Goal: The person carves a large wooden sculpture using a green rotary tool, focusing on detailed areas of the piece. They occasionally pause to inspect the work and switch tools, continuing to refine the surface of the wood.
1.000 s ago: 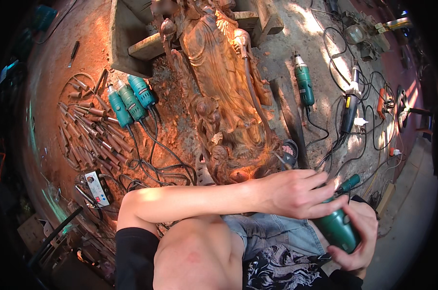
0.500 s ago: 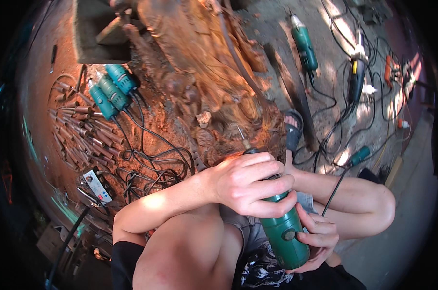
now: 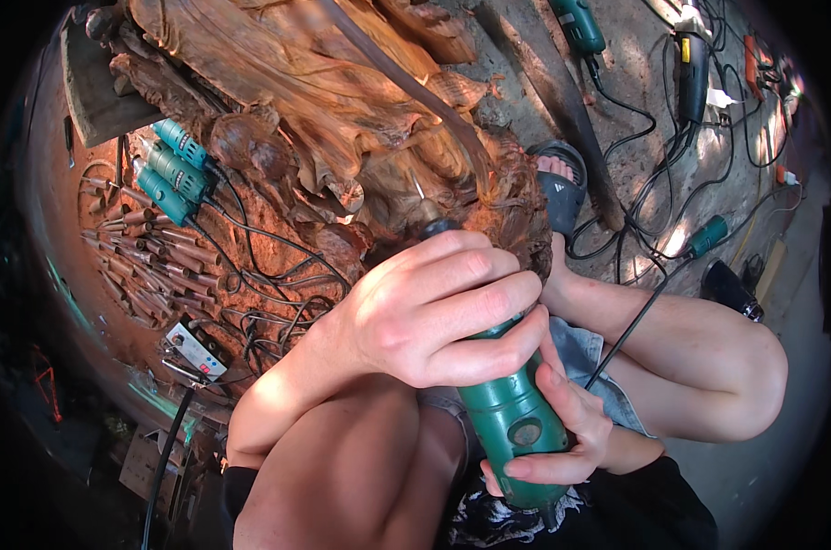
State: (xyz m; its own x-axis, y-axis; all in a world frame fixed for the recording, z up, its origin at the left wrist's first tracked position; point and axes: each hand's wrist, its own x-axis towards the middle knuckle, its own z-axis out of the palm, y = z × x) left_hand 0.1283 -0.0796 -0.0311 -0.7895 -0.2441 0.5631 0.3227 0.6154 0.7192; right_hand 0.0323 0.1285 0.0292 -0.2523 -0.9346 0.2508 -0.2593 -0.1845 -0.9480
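A green die grinder (image 3: 509,408) is held in both my hands, slanting up and left. My left hand (image 3: 448,312) wraps over its front part from above. Lower down, my right hand (image 3: 567,422) grips the rear body, its fingers curled around the side near a round cap. The grinder's thin pale bit (image 3: 419,189) points at the lower part of a carved brown wooden sculpture (image 3: 342,101). Whether the tip touches the wood I cannot tell. The sculpture has draped folds and rounded shapes.
On the left, three teal grinders (image 3: 170,174) lie on wood dust beside many metal-shanked bits (image 3: 149,266) and a small control box (image 3: 195,351). Black cords (image 3: 287,316) tangle near my left arm. At right lie a dark wooden bar (image 3: 562,110), another green grinder (image 3: 578,26), a black tool (image 3: 691,78) and my sandalled foot (image 3: 562,188).
The view has shifted, so the sculpture and tools appear farther up and left. The grinder and both hands have moved left and upward in the picture, with both grips kept.
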